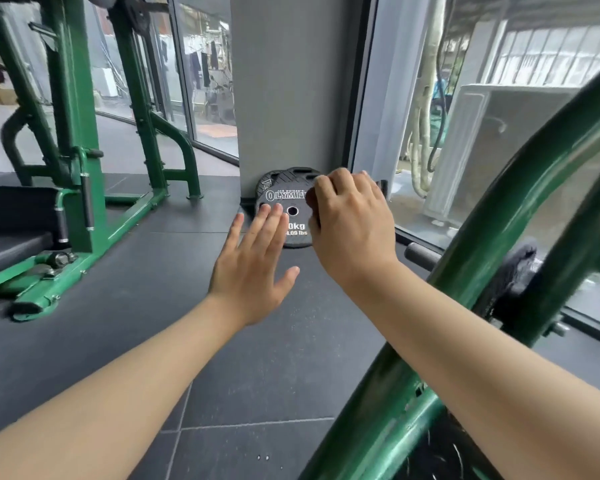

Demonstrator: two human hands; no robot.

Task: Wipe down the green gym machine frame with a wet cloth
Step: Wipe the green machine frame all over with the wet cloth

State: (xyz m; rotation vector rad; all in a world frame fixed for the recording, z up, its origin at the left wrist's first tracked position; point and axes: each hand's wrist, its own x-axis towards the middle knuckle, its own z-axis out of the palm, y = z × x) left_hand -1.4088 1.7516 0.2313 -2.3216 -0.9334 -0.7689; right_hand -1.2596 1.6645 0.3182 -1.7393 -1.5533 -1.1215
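Observation:
A curved green machine frame (492, 230) sweeps from the lower middle up to the right edge. A dark cloth (516, 271) hangs on a bracket between its two tubes. My right forearm crosses over this frame. My right hand (352, 223) is in the air left of it, knuckles up and fingers curled, with nothing visible in its grip. My left hand (253, 268) hovers above the floor with its fingers straight and spread, holding nothing. Neither hand touches the cloth or the frame.
A black Olympic weight plate (291, 206) leans against the grey pillar (291, 98) beyond my hands. A second green machine (73, 140) with a black padded seat stands at the left. Dark rubber floor tiles (153, 306) lie between them. Glass walls run behind.

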